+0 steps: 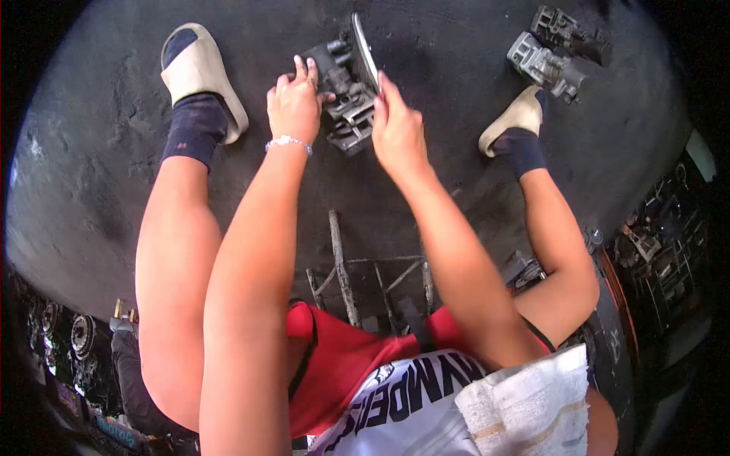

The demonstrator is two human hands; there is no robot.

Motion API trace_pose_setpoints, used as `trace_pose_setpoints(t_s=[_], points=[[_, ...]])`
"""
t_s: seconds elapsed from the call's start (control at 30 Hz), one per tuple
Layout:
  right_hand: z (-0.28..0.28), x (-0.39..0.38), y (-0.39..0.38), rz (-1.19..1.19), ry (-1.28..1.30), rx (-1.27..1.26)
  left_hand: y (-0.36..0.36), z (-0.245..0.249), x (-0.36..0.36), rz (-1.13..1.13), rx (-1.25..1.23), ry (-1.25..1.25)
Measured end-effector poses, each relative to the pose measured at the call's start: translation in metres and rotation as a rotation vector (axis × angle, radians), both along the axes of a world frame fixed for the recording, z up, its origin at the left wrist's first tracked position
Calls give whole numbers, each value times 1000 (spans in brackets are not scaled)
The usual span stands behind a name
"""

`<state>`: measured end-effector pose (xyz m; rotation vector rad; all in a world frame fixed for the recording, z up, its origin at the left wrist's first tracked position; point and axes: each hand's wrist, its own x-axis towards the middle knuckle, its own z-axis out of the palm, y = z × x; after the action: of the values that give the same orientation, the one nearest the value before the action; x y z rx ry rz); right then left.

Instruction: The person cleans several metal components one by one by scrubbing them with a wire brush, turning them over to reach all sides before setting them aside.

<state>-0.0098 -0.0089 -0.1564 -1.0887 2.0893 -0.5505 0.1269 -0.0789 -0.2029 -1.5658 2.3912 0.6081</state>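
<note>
On the dark floor between my feet lies a grey metal part (346, 95) with several cylinders and brackets. My left hand (295, 99), with a beaded bracelet at the wrist, rests against the part's left side, its fingers spread over the edge. My right hand (397, 125) is closed around the lower end of a flat metal tool (364, 49). The tool stands at a slant along the part's right side, its upper end pointing away from me. Whether the tool touches the part cannot be made out.
Two more metal parts (544, 64) lie at the upper right, just beyond my right foot in its sandal (513, 121). The other sandal (199, 76) is at the upper left. A white towel (528, 403) hangs over my lap. Machine parts (82, 334) crowd both lower sides.
</note>
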Motion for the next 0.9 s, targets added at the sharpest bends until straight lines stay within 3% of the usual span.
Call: trace_pose_setpoints(t_s=[0.17,0.27,0.43,0.57,0.63,0.7,0.73,0.9], points=[[13,-7,-51,192,112,235,-4,-3,3,-14,22,-21],[12,-6,-4,94,26,88,0,1,-3,11,31,7],[7,-10,-39,198,95,173,-3,-7,-2,30,-13,3],[17,-6,-20,102,46,218,-18,-2,-4,14,44,-26],[42,-21,2,103,-23,319,-5,0,-12,-133,-51,-57],[70,-38,33,93,-43,348,9,-2,-14,9,-24,38],[82,-43,47,63,-54,329,7,-1,-14,-36,-27,31],[66,-44,46,-106,-182,223,5,0,-14,-29,-27,40]])
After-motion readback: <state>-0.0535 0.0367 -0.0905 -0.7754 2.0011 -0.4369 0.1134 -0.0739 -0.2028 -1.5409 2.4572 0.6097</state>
